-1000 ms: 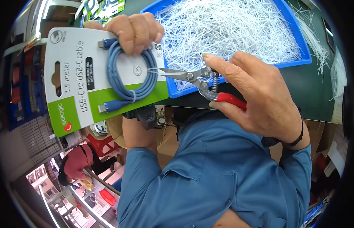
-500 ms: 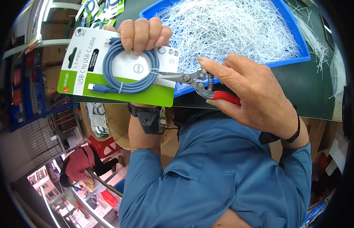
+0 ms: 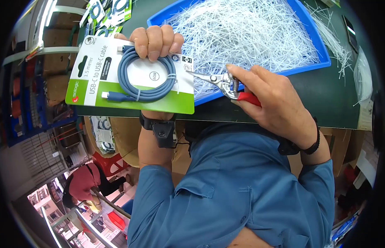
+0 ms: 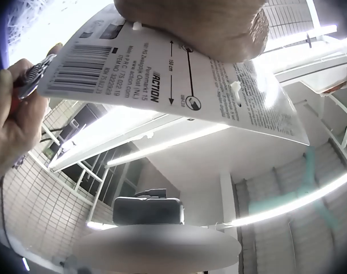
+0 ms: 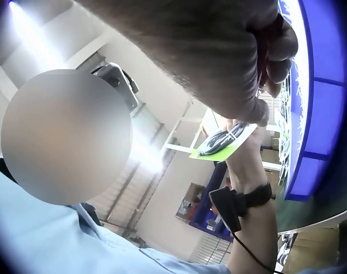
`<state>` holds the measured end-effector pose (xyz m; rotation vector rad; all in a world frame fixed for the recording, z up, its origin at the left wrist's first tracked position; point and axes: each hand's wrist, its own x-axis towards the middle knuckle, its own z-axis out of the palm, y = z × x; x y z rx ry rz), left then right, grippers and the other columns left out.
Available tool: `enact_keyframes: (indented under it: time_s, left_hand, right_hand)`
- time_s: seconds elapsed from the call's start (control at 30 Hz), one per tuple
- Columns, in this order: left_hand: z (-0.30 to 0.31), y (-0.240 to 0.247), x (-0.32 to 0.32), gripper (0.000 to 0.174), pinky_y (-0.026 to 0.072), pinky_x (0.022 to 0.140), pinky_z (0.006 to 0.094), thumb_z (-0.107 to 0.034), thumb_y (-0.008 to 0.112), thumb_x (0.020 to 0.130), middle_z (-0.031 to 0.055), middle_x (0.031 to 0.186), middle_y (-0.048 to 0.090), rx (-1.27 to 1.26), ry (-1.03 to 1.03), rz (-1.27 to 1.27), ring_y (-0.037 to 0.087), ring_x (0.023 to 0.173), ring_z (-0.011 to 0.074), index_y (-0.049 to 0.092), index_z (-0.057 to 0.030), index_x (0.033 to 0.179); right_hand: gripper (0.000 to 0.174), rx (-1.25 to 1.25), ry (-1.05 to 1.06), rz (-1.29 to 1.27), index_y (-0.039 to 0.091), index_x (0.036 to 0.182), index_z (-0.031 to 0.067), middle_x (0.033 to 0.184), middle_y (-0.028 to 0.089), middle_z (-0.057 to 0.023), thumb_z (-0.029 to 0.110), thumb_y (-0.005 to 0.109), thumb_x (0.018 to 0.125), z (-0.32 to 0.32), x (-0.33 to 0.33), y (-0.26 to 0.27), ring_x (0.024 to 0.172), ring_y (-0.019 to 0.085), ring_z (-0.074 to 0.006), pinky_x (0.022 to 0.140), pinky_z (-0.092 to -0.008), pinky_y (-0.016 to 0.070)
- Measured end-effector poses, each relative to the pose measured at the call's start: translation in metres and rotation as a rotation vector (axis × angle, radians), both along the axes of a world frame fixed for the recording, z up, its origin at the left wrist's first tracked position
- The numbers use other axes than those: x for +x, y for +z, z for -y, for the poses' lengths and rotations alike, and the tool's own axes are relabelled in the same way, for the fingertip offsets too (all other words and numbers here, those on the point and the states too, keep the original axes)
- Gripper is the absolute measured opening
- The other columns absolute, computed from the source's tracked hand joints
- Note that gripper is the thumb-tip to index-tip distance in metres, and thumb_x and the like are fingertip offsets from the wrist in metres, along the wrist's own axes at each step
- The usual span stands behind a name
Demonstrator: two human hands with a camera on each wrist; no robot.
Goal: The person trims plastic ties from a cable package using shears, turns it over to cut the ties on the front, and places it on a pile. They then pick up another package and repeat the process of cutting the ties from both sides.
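The left hand (image 3: 156,42) grips the top edge of a white and green cable card (image 3: 130,106), its fingers curled over the front. A coiled blue cable (image 3: 125,80) is fastened on the card by pale ties at its right side and bottom. In the left wrist view the printed back of the card (image 4: 122,74) shows. The right hand (image 3: 279,103) holds red-handled snips (image 3: 225,82), their tips at the card's right edge, apart from the coil. The right wrist view shows the right hand (image 5: 219,51) with its fingers curled round the handle.
Behind the hands, a blue tray (image 3: 325,58) holds a heap of white tie pieces. Long white ties (image 3: 331,39) lie to its right, with a plastic bag (image 3: 363,78) beyond. More carded cables (image 3: 118,10) lie at the back left; a box stands below the green table (image 3: 325,107).
The card has swung to a flatter tilt and moved right from its first position. The snips' tips have left the right-hand tie and moved slightly up and right, to the card's edge.
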<state>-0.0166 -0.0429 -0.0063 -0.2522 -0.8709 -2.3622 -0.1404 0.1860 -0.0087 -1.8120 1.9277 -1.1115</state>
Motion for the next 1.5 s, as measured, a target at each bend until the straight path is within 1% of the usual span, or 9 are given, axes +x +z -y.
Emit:
enact_keyframes:
  time_s: [0.1,0.33,0.47,0.83,0.97,1.07,1.17,1.27,1.5]
  left_hand:
    - [0.002,-0.014,-0.007,0.051,0.0384,0.076,0.0327,-0.036,0.033,0.116,-0.0013,0.067,0.044,0.073,-0.045,-0.028,0.036,0.071,0.0136,0.051,-0.0145,0.073]
    - [-0.004,-0.027,-0.025,0.059,0.0395,0.077,0.0352,-0.045,0.024,0.117,0.0017,0.071,0.048,0.079,-0.062,-0.058,0.040,0.074,0.0157,0.058,-0.0120,0.080]
    - [-0.010,-0.024,-0.029,0.061,0.0400,0.077,0.0353,-0.045,0.024,0.117,0.0019,0.072,0.049,-0.042,0.037,0.010,0.041,0.075,0.0160,0.059,-0.0115,0.081]
    - [-0.016,-0.031,-0.025,0.062,0.0411,0.077,0.0347,-0.047,0.024,0.117,0.0019,0.074,0.053,0.028,-0.010,-0.016,0.044,0.076,0.0164,0.062,-0.0116,0.083]
    - [-0.009,-0.034,-0.018,0.058,0.0404,0.077,0.0338,-0.046,0.029,0.116,0.0013,0.074,0.052,0.070,0.017,0.017,0.044,0.076,0.0159,0.061,-0.0120,0.082]
    - [0.014,-0.030,-0.011,0.041,0.0408,0.078,0.0301,-0.034,0.043,0.113,-0.0008,0.070,0.046,0.052,0.010,-0.083,0.042,0.075,0.0141,0.054,-0.0146,0.079]
    - [0.022,-0.012,0.006,0.037,0.0396,0.076,0.0306,-0.028,0.050,0.110,-0.0009,0.067,0.045,0.131,0.147,-0.057,0.040,0.072,0.0138,0.052,-0.0136,0.075]
    - [0.043,-0.007,0.031,0.045,0.0384,0.075,0.0327,-0.034,0.048,0.111,-0.0001,0.067,0.042,0.135,0.034,-0.075,0.039,0.072,0.0151,0.049,-0.0134,0.071]
    - [0.058,-0.015,0.120,0.045,0.0368,0.070,0.0311,-0.028,0.048,0.111,-0.0008,0.064,0.042,0.093,0.225,-0.022,0.038,0.069,0.0143,0.047,-0.0144,0.067]
  right_hand:
    - [0.063,-0.033,-0.069,0.044,0.057,0.140,0.0034,0.094,0.061,-0.0128,0.004,0.082,0.082,0.006,-0.006,-0.008,0.079,0.063,-0.0275,0.070,-0.0374,0.0523]
    - [0.039,-0.150,-0.078,0.593,0.055,0.116,0.0003,0.098,0.065,-0.0080,0.011,0.081,0.089,0.031,-0.001,0.002,0.086,0.064,-0.0116,0.078,-0.0286,0.0542]
    - [0.039,-0.146,-0.092,0.598,0.055,0.114,0.0006,0.095,0.065,-0.0059,0.010,0.083,0.088,0.042,0.003,0.003,0.084,0.063,-0.0086,0.079,-0.0268,0.0552]
    - [0.036,-0.165,-0.036,0.673,0.056,0.109,0.0003,0.089,0.065,-0.0042,0.001,0.082,0.085,0.044,0.001,-0.003,0.083,0.064,-0.0069,0.077,-0.0247,0.0548]
    - [0.032,-0.097,0.001,0.633,0.056,0.106,0.0009,0.086,0.065,-0.0035,0.000,0.079,0.084,0.041,-0.003,0.004,0.082,0.065,-0.0074,0.077,-0.0244,0.0544]
    - [0.030,-0.055,0.026,0.667,0.056,0.105,0.0009,0.084,0.065,-0.0032,0.000,0.079,0.084,0.036,-0.008,0.011,0.082,0.065,-0.0079,0.077,-0.0245,0.0541]
    - [0.030,-0.009,0.039,0.784,0.057,0.105,0.0007,0.082,0.065,-0.0030,0.001,0.079,0.084,0.031,-0.012,0.014,0.081,0.065,-0.0084,0.077,-0.0251,0.0538]
    - [0.029,-0.048,-0.006,0.781,0.058,0.105,0.0008,0.083,0.065,-0.0031,0.002,0.078,0.085,0.032,-0.018,0.008,0.080,0.064,-0.0089,0.076,-0.0265,0.0536]
    - [0.030,0.028,-0.039,0.660,0.058,0.108,-0.0002,0.086,0.067,-0.0054,0.003,0.078,0.086,0.034,-0.026,0.008,0.081,0.065,-0.0098,0.076,-0.0265,0.0526]
